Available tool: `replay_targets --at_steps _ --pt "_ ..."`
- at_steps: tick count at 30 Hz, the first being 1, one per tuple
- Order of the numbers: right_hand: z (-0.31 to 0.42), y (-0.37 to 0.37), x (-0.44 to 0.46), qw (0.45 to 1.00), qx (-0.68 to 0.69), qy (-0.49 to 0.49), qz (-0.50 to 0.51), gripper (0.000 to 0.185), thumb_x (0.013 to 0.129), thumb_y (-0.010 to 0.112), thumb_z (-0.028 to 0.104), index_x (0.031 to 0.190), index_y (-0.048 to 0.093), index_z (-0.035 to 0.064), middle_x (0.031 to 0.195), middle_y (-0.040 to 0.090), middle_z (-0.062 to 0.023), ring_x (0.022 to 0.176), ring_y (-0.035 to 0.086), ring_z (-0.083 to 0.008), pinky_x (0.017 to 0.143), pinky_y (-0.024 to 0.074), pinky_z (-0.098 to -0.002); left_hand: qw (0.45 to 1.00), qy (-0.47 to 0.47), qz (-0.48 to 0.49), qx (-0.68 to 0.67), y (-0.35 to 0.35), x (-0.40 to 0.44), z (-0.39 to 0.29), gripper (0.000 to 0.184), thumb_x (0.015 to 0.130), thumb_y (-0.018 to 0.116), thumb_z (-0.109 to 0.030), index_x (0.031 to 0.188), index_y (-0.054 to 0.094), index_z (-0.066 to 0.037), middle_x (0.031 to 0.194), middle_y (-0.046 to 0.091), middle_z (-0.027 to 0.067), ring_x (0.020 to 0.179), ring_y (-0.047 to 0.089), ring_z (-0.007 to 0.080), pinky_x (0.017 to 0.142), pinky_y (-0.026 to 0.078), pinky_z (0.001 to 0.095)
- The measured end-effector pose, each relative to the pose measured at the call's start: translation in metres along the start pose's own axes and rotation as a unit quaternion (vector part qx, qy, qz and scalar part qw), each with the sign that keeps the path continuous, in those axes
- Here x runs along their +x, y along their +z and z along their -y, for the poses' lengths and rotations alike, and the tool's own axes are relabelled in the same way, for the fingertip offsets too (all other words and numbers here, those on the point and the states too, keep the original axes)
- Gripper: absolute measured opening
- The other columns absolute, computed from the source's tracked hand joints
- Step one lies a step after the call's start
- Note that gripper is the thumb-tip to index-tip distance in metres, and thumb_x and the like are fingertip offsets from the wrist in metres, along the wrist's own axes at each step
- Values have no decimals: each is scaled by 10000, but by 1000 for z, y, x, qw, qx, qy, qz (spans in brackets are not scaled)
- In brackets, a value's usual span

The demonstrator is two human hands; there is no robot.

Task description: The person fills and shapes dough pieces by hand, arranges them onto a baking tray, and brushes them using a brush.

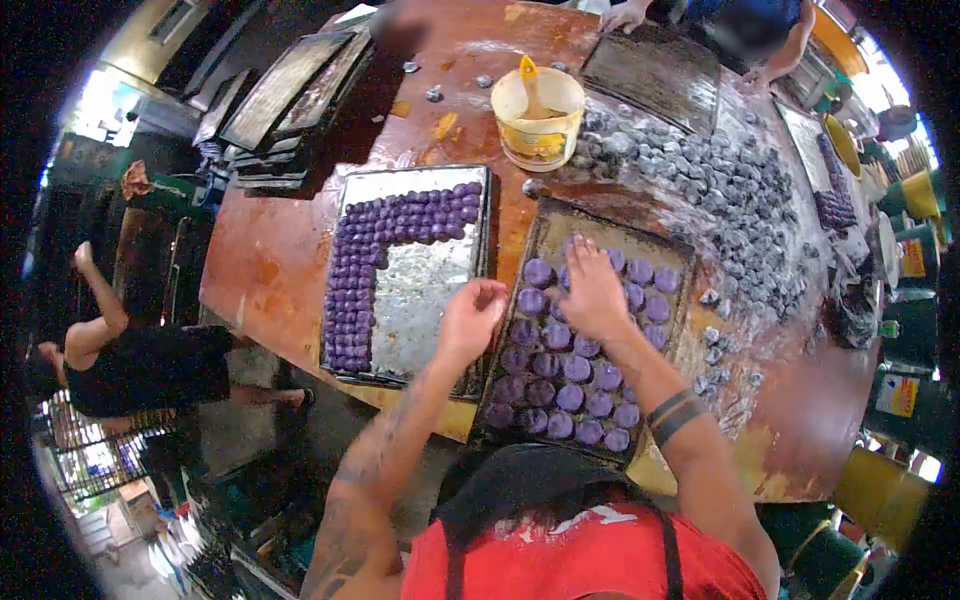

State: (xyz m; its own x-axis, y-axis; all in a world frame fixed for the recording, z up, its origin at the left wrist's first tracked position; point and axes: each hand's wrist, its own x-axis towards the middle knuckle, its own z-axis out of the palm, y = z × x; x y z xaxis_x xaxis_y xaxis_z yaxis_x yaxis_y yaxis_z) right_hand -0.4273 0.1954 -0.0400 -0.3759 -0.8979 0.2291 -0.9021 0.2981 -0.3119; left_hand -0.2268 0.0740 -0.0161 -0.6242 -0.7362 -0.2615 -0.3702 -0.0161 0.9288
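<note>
My right hand (595, 295) lies over the dark baking tray (560, 225), fingers stretched out and pointing away from me, touching the flattened purple dough rounds (574, 368) at its far end. Several rows of these rounds fill the tray. Between this tray and the one on the left hovers my left hand (473, 318), its fingers curled together; whether anything is in them is hidden. The left metal tray (425, 290) holds small purple dough balls (352, 280), packed along its far and left sides, with bare metal showing in the middle.
A white bucket (540, 110) with a yellow-handled brush (531, 85) stands beyond the trays. Many floured dark balls (745, 190) cover the table's right side. Stacked trays (290, 100) sit far left. One person (745, 30) is across the table, another (150, 365) at left.
</note>
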Motion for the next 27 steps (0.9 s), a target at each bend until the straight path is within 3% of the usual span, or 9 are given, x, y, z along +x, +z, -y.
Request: replay_targets --at_steps 2,5,7,10,13,16,17,21,27 --pt "-21 -49 22 964 143 124 188 522 871 562 242 1339 508 18 1353 528 -203 1290 464 -348 1111 328 -439 980 80 -71 169 -35 34 16 169 876 633 -144 967 679 -9 856 701 156 762 678 245 714 525 355" --pt "-91 -70 -18 984 73 108 -118 448 806 536 87 1248 586 36 1292 577 -180 1209 531 -342 1045 408 -409 856 139 -212 451 -110 64 19 165 758 676 -93 916 672 -43 902 657 170 862 629 350 777 510 437" --pt "-124 -78 -64 952 -33 300 -48 416 811 542 58 1221 613 51 1314 562 -159 1196 534 -360 1013 431 -418 781 128 -264 552 -140 57 7 241 698 707 -84 936 672 -91 964 623 112 932 591 344 779 498 444" --pt "-136 -90 -123 962 -112 247 7 328 849 559 104 1162 630 37 1268 580 -155 1158 550 -357 992 438 -426 769 222 -235 551 -175 72 38 237 695 693 -62 930 680 -88 910 630 113 911 599 317 773 490 449" --pt "-150 -96 -139 967 -74 244 -26 274 869 598 133 1122 633 34 1154 632 -147 1063 595 -348 935 469 -421 830 221 -240 453 -146 66 8 220 698 679 -45 916 688 -74 873 646 131 874 618 322 768 492 436" --pt "-116 -94 -120 946 95 273 -150 253 846 663 92 1092 635 37 1013 673 -113 928 643 -259 843 507 -360 972 70 -208 80 -76 50 -1 123 777 663 -45 896 674 -16 859 679 110 836 652 211 776 517 328" --pt "-92 -88 -108 924 198 261 -199 266 829 693 70 1087 635 39 963 680 -98 879 649 -207 808 516 -324 953 71 -106 -273 -48 37 5 141 781 656 -23 920 650 -1 867 671 81 812 643 186 762 527 325" --pt "51 -122 -71 894 415 154 -69 280 811 733 45 1075 639 43 945 671 -59 872 622 -126 788 510 -283 957 -57 -19 -284 32 -44 -56 238 813 675 30 1037 601 -6 841 641 47 674 555 85 595 457 226" --pt "95 -130 -78 973 195 -48 -113 287 788 648 39 1075 652 33 1058 661 -140 1045 603 -341 898 500 -397 904 -75 133 -400 38 -94 -76 260 888 617 -15 1143 578 13 973 640 66 865 620 138 772 535 282"
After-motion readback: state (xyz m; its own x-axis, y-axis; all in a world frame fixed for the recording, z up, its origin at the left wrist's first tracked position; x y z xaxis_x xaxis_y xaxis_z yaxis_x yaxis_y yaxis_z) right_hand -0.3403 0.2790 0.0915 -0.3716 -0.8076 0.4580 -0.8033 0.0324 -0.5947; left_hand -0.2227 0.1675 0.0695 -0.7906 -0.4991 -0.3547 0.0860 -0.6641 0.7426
